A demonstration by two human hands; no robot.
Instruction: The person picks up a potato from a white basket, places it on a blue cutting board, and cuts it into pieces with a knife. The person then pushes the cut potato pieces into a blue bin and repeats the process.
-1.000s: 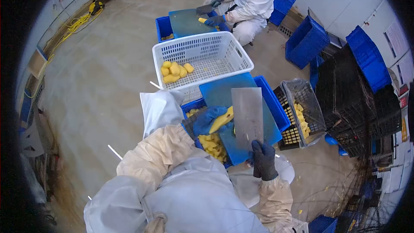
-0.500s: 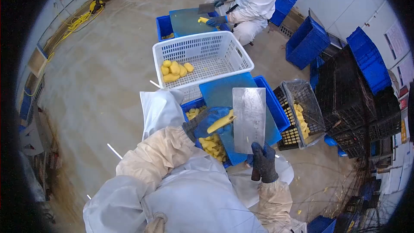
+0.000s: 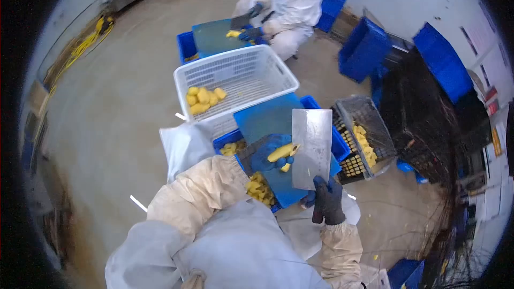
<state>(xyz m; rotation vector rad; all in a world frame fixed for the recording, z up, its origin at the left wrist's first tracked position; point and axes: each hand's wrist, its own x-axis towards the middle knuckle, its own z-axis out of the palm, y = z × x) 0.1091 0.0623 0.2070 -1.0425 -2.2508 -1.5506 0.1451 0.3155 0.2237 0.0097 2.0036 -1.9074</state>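
Blue-gloved, the left hand (image 3: 266, 151) is half closed around a peeled potato (image 3: 281, 153), now farther in from the left edge of the cutting board (image 3: 263, 119); a smaller yellow piece (image 3: 285, 167) shows below its fingers. The right hand (image 3: 328, 202), fist tight, keeps a cleaver (image 3: 311, 147) raised near the board's right edge, so potato and blade sit close; contact is unclear.

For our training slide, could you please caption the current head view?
A gloved left hand holds a peeled potato over a blue cutting board; the gloved right hand grips a cleaver.
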